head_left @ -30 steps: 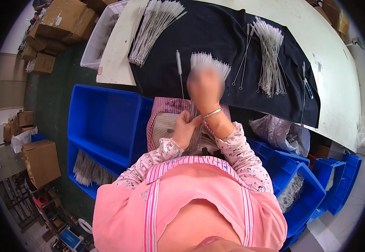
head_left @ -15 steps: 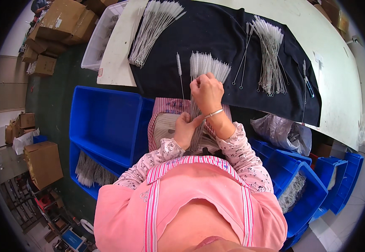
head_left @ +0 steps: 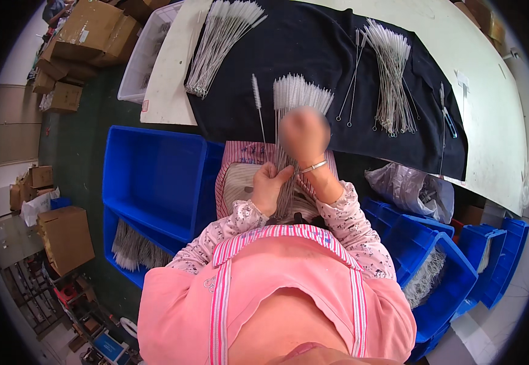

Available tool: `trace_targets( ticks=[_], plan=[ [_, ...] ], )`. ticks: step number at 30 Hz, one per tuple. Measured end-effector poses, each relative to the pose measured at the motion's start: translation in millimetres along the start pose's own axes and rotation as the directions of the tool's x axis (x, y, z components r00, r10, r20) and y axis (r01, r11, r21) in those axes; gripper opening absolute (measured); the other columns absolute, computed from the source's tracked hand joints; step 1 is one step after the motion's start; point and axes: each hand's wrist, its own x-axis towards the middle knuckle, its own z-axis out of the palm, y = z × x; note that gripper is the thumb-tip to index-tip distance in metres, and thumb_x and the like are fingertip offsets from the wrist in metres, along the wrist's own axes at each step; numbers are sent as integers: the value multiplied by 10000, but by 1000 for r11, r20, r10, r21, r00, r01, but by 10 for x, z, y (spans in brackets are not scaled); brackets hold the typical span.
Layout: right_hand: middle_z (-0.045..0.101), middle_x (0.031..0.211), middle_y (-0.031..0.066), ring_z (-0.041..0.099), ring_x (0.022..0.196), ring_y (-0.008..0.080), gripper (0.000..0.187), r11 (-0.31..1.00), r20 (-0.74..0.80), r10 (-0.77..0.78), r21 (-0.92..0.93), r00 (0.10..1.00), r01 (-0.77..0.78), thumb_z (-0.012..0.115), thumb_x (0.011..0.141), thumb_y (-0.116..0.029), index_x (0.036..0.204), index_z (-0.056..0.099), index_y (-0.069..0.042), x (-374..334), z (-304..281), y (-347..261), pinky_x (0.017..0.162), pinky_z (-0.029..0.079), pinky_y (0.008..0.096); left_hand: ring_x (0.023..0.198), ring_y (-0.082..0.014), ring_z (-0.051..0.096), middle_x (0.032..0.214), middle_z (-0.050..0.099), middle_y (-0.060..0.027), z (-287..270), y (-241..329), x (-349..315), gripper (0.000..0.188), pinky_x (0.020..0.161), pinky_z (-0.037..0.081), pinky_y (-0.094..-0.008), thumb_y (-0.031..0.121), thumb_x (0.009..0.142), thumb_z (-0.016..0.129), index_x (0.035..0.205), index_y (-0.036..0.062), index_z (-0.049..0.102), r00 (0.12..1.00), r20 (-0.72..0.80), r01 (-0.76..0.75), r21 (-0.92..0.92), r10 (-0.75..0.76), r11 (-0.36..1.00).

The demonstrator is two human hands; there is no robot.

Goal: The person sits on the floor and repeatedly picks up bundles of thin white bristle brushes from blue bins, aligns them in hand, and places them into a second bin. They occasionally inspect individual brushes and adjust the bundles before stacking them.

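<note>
A bundle of thin wire brushes (head_left: pixel 301 91) with white bristle heads lies at the near edge of the black cloth, its wire stems running down over my lap. My right hand (head_left: pixel 304 137) is over the stems just below the bristles; its fingers are blurred. Below and to the left, my left hand (head_left: pixel 267 190) pinches thumb against forefinger at the stems. One separate brush (head_left: pixel 256 92) slants up from that pinch, apart from the bundle's left side. Where its lower end sits among the fingers is hidden.
On the black cloth (head_left: pixel 331 45) lie a brush pile (head_left: pixel 222 48) at far left, another pile (head_left: pixel 392 79) at right, two loose brushes and a blue-handled tool (head_left: pixel 449 123). Blue bins (head_left: pixel 155 176) flank me, some holding brushes. Cardboard boxes (head_left: pixel 88 33) stand at far left.
The separate brush's tip has shifted slightly up and left. Both hands stay almost in place at the bundle.
</note>
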Motion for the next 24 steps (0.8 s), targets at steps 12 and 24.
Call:
trace_targets(
  ticks=[12, 24],
  plan=[
    [499, 1230, 64, 414, 1190, 276, 362, 870, 57, -430, -239, 901, 431, 715, 648, -175, 1004, 652, -148, 540, 0, -139, 978, 260, 542, 560, -54, 302, 620, 355, 59, -6, 20, 9, 441, 478, 284, -231, 192, 741, 780, 659, 137, 351, 998, -68, 8, 231, 8, 973],
    [656, 878, 15, 583, 806, 209, 208, 958, -324, -286, -132, 902, 256, 713, 747, -288, 715, 653, -91, 1104, -49, 107, 814, 386, 358, 597, -70, 394, 686, 434, 17, -77, -20, 38, 359, 528, 364, -235, 206, 750, 769, 740, 70, 437, 998, -51, 34, 175, -26, 984]
  ],
)
